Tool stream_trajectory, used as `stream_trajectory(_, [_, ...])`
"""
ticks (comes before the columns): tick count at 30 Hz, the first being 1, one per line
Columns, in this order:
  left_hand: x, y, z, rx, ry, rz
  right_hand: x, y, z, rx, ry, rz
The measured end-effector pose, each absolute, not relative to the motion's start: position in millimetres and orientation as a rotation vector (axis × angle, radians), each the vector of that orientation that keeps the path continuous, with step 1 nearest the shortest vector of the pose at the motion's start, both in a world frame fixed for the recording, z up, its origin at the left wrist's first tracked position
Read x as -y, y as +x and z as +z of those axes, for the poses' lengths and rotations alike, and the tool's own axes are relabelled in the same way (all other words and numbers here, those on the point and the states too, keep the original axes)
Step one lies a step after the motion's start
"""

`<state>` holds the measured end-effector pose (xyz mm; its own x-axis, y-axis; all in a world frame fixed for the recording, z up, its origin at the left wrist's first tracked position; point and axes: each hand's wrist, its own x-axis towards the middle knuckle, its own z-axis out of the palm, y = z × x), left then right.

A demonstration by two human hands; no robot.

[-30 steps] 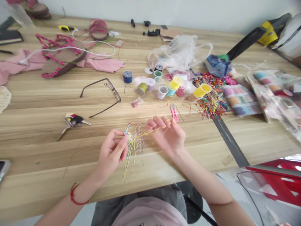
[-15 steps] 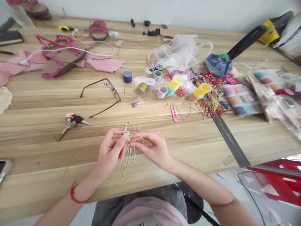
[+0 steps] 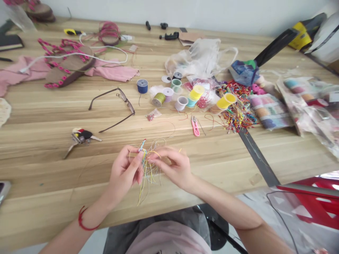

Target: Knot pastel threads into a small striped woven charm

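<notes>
Right hand (image 3: 173, 164) has moved leftward, partly hiding cords (image 3: 144, 180); pink snips (image 3: 195, 127) beyond.

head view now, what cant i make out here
- Right fingertips: strands and overlapping fingers hide their exact grip.
- Knotted piece: left thumb covers part; its pattern is too small.
- Phone-like object: cut off by the left edge.
- Small packet: contents too small and blurred to identify.

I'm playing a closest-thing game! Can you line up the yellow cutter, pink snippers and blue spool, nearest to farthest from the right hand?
1. Pink snippers: just past the right hand, slightly right.
2. Blue spool: farther back, to the left.
3. Yellow cutter: way back, far left.
</notes>
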<state>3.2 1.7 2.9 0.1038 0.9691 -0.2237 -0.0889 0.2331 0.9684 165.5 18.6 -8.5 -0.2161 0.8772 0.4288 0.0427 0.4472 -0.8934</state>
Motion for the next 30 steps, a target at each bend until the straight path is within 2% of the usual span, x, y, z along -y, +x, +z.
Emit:
stream_trajectory(9, [1, 5, 3, -1.204, 1.047, 1.056, -18, 168, -19, 1.937, -0.737, 0.799])
stream_trajectory(15, [2, 6, 2, -1.203, 1.052, 1.081, -23, 170, -12, 2.212, -0.679, 0.466])
stream_trajectory(19, [2, 7, 2, -1.196, 1.089, 1.091, -23, 172, -10, 2.199, -0.688, 0.346])
stream_trajectory(30, [5, 6, 2, -1.2, 1.15, 1.096, -16, 162, -17, 1.776, -0.795, 0.769])
